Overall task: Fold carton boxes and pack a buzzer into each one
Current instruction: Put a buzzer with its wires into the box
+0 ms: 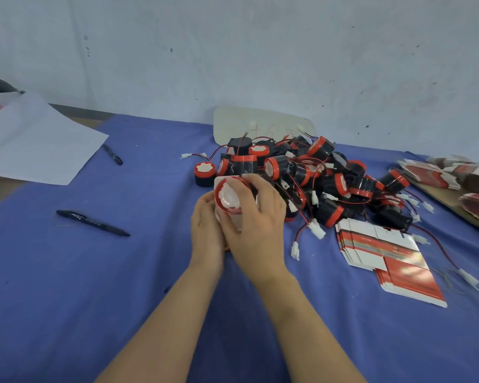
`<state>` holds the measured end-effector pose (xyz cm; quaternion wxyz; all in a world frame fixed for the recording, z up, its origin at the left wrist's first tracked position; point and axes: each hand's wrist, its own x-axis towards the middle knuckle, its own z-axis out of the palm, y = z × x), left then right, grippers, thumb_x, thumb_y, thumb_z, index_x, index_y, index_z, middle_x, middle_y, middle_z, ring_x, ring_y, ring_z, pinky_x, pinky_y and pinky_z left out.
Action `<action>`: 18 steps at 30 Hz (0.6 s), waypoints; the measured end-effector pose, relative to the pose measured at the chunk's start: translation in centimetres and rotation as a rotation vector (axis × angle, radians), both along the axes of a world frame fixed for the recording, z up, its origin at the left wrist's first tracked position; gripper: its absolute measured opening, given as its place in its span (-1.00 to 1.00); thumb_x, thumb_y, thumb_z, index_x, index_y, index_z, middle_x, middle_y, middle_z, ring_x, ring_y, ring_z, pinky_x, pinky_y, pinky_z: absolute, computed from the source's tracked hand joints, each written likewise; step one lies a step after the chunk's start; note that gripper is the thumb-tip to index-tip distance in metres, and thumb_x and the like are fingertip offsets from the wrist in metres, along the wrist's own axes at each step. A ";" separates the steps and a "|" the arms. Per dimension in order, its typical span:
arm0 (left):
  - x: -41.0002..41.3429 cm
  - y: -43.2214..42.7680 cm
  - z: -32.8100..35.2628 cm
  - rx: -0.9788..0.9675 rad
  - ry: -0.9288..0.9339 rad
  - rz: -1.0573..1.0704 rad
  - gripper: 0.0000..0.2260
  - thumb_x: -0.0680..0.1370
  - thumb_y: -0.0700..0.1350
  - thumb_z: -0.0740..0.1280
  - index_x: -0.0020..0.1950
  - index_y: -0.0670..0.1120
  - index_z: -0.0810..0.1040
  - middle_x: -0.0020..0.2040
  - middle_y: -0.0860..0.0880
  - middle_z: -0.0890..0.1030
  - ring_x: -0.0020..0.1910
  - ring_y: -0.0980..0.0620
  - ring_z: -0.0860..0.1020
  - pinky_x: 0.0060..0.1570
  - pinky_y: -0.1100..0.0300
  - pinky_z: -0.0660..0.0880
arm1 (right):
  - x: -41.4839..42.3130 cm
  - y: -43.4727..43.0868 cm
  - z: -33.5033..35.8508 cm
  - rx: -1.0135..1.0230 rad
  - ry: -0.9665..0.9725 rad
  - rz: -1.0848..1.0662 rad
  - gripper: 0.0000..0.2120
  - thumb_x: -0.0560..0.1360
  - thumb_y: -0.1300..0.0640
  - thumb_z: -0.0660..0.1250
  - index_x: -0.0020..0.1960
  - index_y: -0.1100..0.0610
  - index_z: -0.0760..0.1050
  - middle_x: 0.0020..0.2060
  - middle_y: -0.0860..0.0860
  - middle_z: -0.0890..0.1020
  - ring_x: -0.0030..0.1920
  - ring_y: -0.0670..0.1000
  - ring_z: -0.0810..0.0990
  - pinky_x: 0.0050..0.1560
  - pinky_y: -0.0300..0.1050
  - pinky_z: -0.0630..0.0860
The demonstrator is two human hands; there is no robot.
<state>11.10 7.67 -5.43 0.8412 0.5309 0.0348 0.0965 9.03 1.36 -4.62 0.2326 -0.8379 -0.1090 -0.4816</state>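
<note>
So far only one packing is in hand, as best I can judge. The left hand and right hand meet at the near edge of the pile. Between them sits one buzzer, its red rim and white face turned up. The right hand curls over it from the right and grips it. The left hand wraps round a white box from the other side; only slivers of the box show past the fingers. The buzzer looks to be partly down in the box, though the hands hide how deep it sits and whether the flaps are folded.

I see no closed, finished box anywhere on the surface, so I cannot tell how many are done; any may lie out of view. What is left looks like a great deal. The pile just beyond and to the right of the hands holds dozens of loose buzzers with tangled red and black leads and white plugs. A stack of flat cartons lies to the right of the hands, unfolded, and more flat cartons sit farther right.

Two pens and a paper lie well off to the left of the hands.
</note>
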 end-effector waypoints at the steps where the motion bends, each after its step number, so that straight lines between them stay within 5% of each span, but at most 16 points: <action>1: 0.1 0.1 -0.1 0.006 0.008 0.017 -0.78 0.61 -0.11 0.17 0.06 -0.04 0.61 0.03 -0.03 0.67 0.00 0.05 0.63 -0.05 0.14 0.59 | 0.1 -0.3 -0.4 -0.026 0.050 -0.008 -0.62 0.40 0.20 0.46 0.21 0.13 0.55 0.18 0.12 0.53 0.19 0.13 0.48 0.20 0.08 0.43; 4: 0.4 0.0 -0.2 0.056 0.001 0.041 -0.76 0.60 -0.19 0.14 0.07 -0.03 0.59 0.00 0.10 0.64 -0.05 0.22 0.60 -0.25 0.37 0.53 | 0.2 -0.9 -1.0 -0.073 0.210 -0.067 -0.62 0.39 0.24 0.46 0.20 0.18 0.57 0.18 0.19 0.54 0.18 0.25 0.51 0.18 0.18 0.44; 8: 0.3 -0.3 -0.7 0.289 -0.045 0.087 -0.72 0.63 -0.23 0.03 0.11 0.02 0.50 0.00 0.25 0.49 -0.05 0.38 0.47 -0.19 0.55 0.39 | 0.6 -2.1 -1.0 0.047 0.237 -0.171 -0.65 0.34 0.25 0.46 0.12 0.22 0.59 0.11 0.20 0.55 0.07 0.26 0.54 0.10 0.11 0.44; 15: 1.2 0.6 -1.5 0.319 0.105 0.084 -0.75 0.61 -0.22 0.07 0.14 -0.06 0.51 0.10 -0.01 0.58 -0.03 0.11 0.53 -0.29 0.34 0.45 | 1.4 -3.9 -1.1 0.324 0.510 -0.189 -0.62 0.56 -0.02 0.22 0.36 -0.01 0.38 0.24 0.03 0.42 0.02 0.04 0.47 -0.09 -0.16 0.33; 18: 1.0 0.3 -1.7 0.504 0.133 0.083 -0.69 0.62 -0.21 0.02 0.14 -0.09 0.55 0.24 -0.13 0.51 0.11 0.00 0.49 -0.10 0.21 0.47 | 1.7 -4.6 -1.0 0.547 0.578 -0.108 -0.66 0.57 -0.05 0.18 0.32 -0.02 0.40 0.20 0.01 0.49 -0.02 -0.03 0.46 -0.08 -0.17 0.33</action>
